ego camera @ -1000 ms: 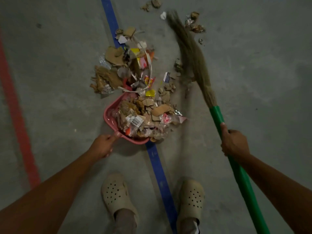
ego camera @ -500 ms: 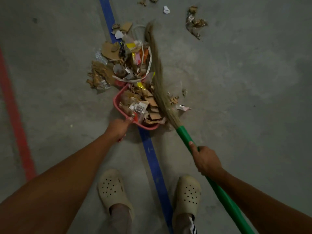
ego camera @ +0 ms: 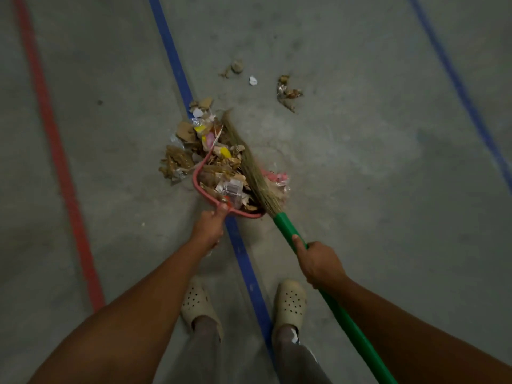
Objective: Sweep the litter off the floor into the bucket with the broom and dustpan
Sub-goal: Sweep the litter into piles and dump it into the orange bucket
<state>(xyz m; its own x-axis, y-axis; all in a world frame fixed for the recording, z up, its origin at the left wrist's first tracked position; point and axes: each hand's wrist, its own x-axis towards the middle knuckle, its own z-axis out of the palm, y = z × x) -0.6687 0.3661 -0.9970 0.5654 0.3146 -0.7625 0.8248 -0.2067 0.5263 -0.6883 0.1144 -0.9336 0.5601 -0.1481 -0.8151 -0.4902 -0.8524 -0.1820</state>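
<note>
A red dustpan (ego camera: 197, 180) rests on the grey floor, heaped with cardboard scraps, wrappers and paper. My left hand (ego camera: 208, 227) grips its handle at the near end. My right hand (ego camera: 318, 263) grips the green handle of the broom (ego camera: 288, 228), whose straw bristles (ego camera: 246, 162) lie across the right side of the loaded pan. A pile of litter (ego camera: 180, 159) sits on the floor just beyond and left of the pan. Loose scraps (ego camera: 288, 92) lie farther off to the right. No bucket is in view.
A blue floor line (ego camera: 171, 56) runs from the top under the pan and between my two beige clogs (ego camera: 291, 300). A red line (ego camera: 52, 139) runs down the left, another blue line (ego camera: 457, 79) down the right. Small bits (ego camera: 237, 67) lie far ahead.
The broom swung left from the open floor onto the dustpan, pushing scattered litter in. My right hand came in closer, and the view tilted so the pan now sits lower in frame.
</note>
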